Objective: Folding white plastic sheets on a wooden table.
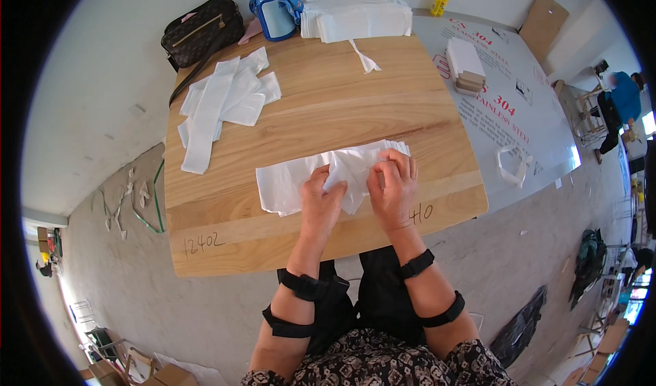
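A flat stack of thin white sheets [281,183], perhaps bags, lies near the front edge of the wooden table [328,109]. My left hand [321,200] is closed in a pinch on a raised fold of the top sheet. Close beside it, my right hand [395,189] also pinches the white material, near the stack's right end, where several layered edges fan out. The fingertips of both hands are partly hidden. Further left on the tabletop, loose white strips [208,116] lie crossed over one another in a pile.
At the back stand a dark shoulder bag [203,29], a blue bottle [276,17] and a thick white stack [357,18]. On the metal-sheet surface to the right are a small block of white-and-brown pieces [466,64], a white band [514,166] and a yellow item [439,4].
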The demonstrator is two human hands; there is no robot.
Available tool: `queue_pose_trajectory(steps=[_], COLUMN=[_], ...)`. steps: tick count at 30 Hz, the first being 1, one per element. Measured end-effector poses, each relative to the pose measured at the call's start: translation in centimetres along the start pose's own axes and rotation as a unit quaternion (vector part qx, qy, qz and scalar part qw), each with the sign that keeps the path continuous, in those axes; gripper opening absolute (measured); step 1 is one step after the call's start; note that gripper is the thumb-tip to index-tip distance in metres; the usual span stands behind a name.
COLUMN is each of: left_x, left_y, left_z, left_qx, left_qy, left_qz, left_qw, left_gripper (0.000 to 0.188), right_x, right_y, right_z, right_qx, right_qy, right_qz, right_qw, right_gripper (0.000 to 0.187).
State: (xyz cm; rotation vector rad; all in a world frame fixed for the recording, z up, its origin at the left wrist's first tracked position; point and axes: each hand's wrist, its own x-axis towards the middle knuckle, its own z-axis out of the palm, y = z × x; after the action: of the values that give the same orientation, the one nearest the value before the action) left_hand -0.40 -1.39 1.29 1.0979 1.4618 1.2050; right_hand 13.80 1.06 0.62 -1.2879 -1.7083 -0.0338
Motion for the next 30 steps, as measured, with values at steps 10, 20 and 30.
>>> queue_pose_trajectory(steps=[10,20,30], left_x=[-0.3,-0.2,-0.1], left_y=[0.6,0.3,-0.1], left_z=[0.3,0.3,0.2], left_qx=[-0.013,0.0,0.004], left_qy=[0.02,-0.001,0.003], left_qz=[-0.032,-0.007,0.003], left_qw=[0.999,1.0,1.0], left_gripper=[0.03,0.029,0.025], right_x=[-1.5,-1.2,0.7], right_y=[-2.7,0.2,1.3], right_z=[-1.1,-0.7,0.4], right_qx=[0.181,0.079,-0.061], right_qy=[-0.069,-0.025,-0.101], right_qz=[0.061,0.071,0.115], right_qw=[0.979,0.994,0.986], right_gripper=[0.017,0.014,0.007])
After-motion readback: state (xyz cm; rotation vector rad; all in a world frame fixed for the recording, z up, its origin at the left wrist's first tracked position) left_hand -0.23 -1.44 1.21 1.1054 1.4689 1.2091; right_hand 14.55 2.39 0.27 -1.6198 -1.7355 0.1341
